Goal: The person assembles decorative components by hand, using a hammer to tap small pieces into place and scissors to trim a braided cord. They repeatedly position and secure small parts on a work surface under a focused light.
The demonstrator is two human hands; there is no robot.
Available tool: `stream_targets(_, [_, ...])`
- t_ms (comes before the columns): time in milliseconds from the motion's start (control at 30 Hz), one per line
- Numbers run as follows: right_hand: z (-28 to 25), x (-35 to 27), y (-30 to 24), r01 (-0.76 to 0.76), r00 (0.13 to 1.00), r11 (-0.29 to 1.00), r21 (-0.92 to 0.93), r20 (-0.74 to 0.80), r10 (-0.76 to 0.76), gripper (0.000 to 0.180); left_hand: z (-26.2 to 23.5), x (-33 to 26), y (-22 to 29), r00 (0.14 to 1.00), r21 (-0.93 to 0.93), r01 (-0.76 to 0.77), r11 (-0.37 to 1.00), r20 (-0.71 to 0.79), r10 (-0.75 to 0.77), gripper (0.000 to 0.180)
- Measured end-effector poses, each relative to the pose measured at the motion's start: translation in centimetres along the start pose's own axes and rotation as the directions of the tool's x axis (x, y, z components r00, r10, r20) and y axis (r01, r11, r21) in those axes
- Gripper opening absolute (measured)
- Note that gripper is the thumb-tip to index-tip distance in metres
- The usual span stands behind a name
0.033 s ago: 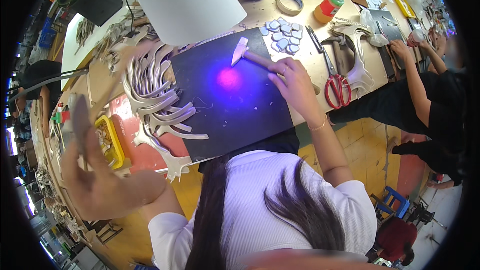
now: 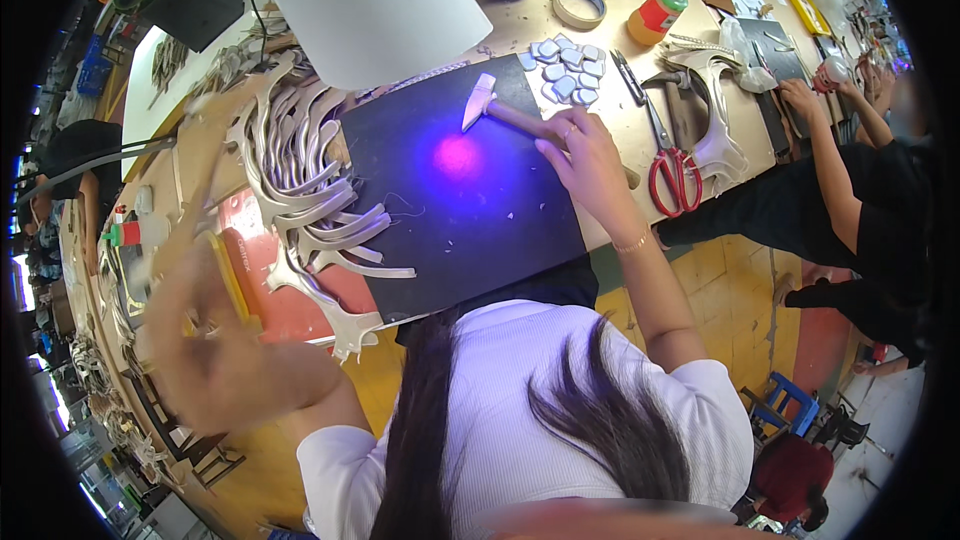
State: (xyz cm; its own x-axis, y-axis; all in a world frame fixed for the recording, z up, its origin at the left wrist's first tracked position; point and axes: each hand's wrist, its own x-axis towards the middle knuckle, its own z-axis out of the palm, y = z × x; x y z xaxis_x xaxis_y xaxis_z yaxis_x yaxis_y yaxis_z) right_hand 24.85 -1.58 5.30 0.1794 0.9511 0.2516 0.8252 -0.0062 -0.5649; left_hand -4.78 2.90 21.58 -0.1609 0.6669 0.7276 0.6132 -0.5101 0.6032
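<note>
My right hand point(image 2: 590, 162) is closed round the wooden handle of a hammer point(image 2: 512, 120). The hammer's pale metal head rests on or just over a black work mat point(image 2: 450, 230), near a glowing pink-blue light spot. My left hand point(image 2: 225, 365) is raised at the left, badly smeared by motion. A blurred tan strip point(image 2: 205, 175) runs up from near its fingers; whether they grip it is unclear. Right beside the mat lies a heap of grey-beige leather straps point(image 2: 300, 170) with wide forked ends, some overlapping the mat's left edge.
Small grey-blue padded pieces point(image 2: 568, 70) lie beyond the mat, with a tape roll point(image 2: 580, 7) and a red-labelled bottle point(image 2: 658, 15) behind. Red-handled scissors point(image 2: 676, 180) lie at the right. A white cylinder point(image 2: 370, 15) overhangs the mat's far side. A yellow tray point(image 2: 236, 280) is partly behind my left hand.
My left hand has turned, and the dark upright blur at its fingers no longer shows. The tan strip has swung left. My right hand and the hammer have barely moved.
</note>
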Motion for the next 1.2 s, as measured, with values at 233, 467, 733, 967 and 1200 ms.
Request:
stream_targets(233, [5.1,4.2,1.4,0.029,0.999,0.992,-0.126,-0.021,-0.032,0.037,12.1,-11.0,-8.6,0.682,-0.147,-0.392,0.908,0.617,0.394,0.025])
stream_targets(467, [2.9,3.7,-0.3,-0.050,0.999,0.992,-0.113,0.002,0.051,0.031,13.4,-15.4,-10.9,0.592,-0.059,-0.520,0.852,0.695,0.409,0.034])
stream_targets(733, [1.2,-1.1,-3.3,-0.007,0.969,0.994,-0.111,0.246,0.035,0.042,13.6,-14.9,-10.0,0.493,-0.050,-0.570,0.820,0.777,0.391,0.037])
stream_targets(967, [0.3,-0.8,-4.4,0.093,0.995,0.996,-0.012,-0.025,-0.094,0.043,13.5,-14.3,-9.5,0.468,-0.038,-0.597,0.801,0.795,0.386,0.037])
stream_targets(1200, [0.9,-0.5,-4.0,0.077,0.997,0.997,-0.014,-0.004,-0.077,0.046,13.5,-14.3,-9.7,0.458,-0.046,-0.590,0.806,0.803,0.381,0.037])
